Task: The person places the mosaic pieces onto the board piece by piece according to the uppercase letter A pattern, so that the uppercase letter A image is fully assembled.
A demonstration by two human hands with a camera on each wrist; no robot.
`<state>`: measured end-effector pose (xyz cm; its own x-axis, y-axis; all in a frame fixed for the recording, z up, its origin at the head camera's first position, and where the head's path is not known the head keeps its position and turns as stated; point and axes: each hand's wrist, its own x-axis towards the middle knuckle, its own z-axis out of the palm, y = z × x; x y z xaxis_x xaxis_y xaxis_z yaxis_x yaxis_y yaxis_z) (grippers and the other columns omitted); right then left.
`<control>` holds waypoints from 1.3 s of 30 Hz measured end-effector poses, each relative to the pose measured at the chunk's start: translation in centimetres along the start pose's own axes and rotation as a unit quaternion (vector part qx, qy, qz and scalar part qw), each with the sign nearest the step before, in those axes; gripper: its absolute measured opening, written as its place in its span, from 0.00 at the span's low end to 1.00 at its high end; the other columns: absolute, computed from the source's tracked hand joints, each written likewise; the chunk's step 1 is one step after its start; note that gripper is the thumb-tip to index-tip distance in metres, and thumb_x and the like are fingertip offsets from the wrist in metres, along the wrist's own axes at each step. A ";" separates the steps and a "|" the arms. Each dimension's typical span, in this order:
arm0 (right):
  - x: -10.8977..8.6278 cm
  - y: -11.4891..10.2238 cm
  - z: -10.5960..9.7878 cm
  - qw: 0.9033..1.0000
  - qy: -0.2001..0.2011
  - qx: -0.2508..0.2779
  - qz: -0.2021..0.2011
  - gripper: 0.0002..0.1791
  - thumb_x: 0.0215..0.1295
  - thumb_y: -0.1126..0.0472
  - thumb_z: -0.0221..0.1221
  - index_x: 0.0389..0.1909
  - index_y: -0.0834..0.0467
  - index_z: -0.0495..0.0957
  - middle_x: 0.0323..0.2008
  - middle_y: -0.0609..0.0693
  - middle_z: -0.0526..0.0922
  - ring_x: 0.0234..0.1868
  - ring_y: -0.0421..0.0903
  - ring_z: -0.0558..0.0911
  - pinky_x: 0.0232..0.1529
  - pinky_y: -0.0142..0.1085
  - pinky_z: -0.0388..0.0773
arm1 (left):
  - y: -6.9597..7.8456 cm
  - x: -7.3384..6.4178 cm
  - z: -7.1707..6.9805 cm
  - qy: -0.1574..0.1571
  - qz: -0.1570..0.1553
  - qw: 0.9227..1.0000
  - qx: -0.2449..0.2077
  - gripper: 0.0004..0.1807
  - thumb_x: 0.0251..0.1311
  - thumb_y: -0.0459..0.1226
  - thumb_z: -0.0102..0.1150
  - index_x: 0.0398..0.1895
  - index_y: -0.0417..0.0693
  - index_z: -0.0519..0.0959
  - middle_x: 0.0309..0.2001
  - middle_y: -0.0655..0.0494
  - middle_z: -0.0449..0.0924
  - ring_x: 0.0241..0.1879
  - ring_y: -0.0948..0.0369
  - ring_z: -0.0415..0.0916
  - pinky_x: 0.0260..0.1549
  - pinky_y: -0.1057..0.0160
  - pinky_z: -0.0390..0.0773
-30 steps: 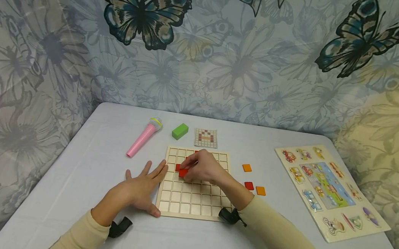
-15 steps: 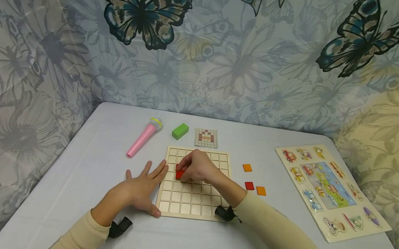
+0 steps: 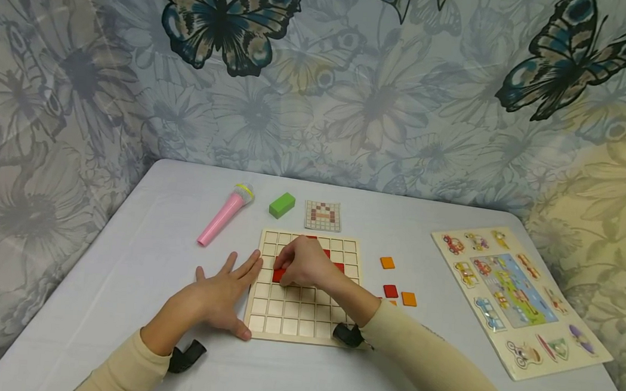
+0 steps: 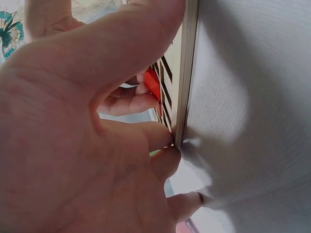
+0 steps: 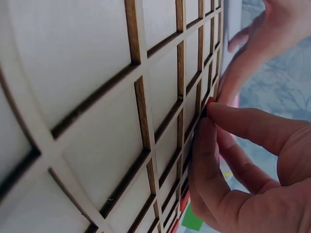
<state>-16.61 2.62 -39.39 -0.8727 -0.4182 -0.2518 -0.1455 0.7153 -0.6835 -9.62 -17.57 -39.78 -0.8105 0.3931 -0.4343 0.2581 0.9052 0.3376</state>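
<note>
Your right hand (image 3: 305,263) pinches a flat red square tile (image 3: 278,276), now shifted nearer the left edge of the pale wooden grid board (image 3: 306,328) and apparently almost seated there; your left hand (image 3: 222,294), well apart, rests spread fingers against that edge.

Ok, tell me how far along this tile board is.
Already placed, it looks: red tiles on the grid board, partly hidden behind the right hand. In hand: another red tile, pinched by that hand at the board's left side. Remaining, probably: the loose red tile and orange tiles beside the board.
</note>
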 end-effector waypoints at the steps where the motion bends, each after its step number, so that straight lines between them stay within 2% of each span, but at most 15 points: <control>1: 0.0 0.0 0.0 1.000 0.000 -0.003 0.000 0.14 0.43 0.73 0.79 0.30 0.55 0.90 0.24 0.45 0.82 0.30 0.42 0.77 0.30 0.31 0.75 | 0.0 0.0 0.0 0.000 -0.001 1.000 0.000 0.76 0.39 0.62 0.83 0.86 0.51 0.44 0.87 0.58 0.31 0.84 0.37 0.36 0.57 0.10 0.48; 11: -0.1 0.0 0.0 1.000 0.002 -0.025 -0.007 0.13 0.45 0.71 0.78 0.31 0.54 0.91 0.26 0.44 0.83 0.32 0.42 0.78 0.32 0.31 0.76 | 0.2 0.0 0.0 0.004 -0.006 1.000 0.003 0.76 0.38 0.61 0.84 0.86 0.50 0.45 0.87 0.58 0.32 0.83 0.37 0.38 0.56 0.10 0.51; 22: -0.2 0.0 0.1 0.999 -0.001 -0.029 -0.028 0.13 0.46 0.74 0.75 0.32 0.56 0.91 0.27 0.47 0.86 0.33 0.42 0.78 0.33 0.31 0.77 | 0.2 -0.1 -0.2 0.002 -0.006 1.000 0.000 0.76 0.38 0.61 0.84 0.86 0.51 0.45 0.87 0.58 0.33 0.83 0.36 0.38 0.56 0.10 0.51; 39: -0.3 0.4 0.1 0.998 -0.005 -0.030 -0.048 0.14 0.45 0.74 0.77 0.33 0.57 0.91 0.29 0.48 0.87 0.33 0.40 0.79 0.35 0.30 0.78 | 0.3 -0.2 -0.1 0.005 -0.004 1.000 0.005 0.76 0.39 0.61 0.84 0.86 0.49 0.45 0.87 0.56 0.34 0.83 0.36 0.39 0.55 0.10 0.52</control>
<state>-16.40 2.99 -39.66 -0.8484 -0.4926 -0.1941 -0.2569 0.7036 -0.6626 -9.44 -17.35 -39.52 -0.8174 0.3846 -0.4289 0.2568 0.9097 0.3263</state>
